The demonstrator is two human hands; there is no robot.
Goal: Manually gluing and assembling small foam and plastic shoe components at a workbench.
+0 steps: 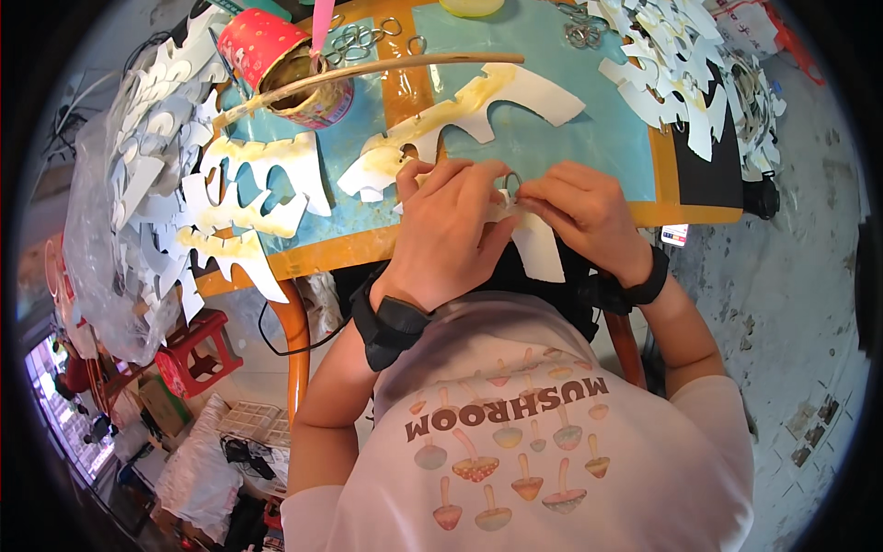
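Just above the frame's centre, the right hand [590, 213] pinches a small metal ring [513, 174], fingertips closed, at a white cut-out piece [538, 248]; the left hand [443, 225], fingers bent, grips and partly hides that piece.

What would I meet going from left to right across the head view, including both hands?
Clear plastic bag → tilted red container → left hand → white cutout piece hanging between the hands → right hand → phone with a lit screen.
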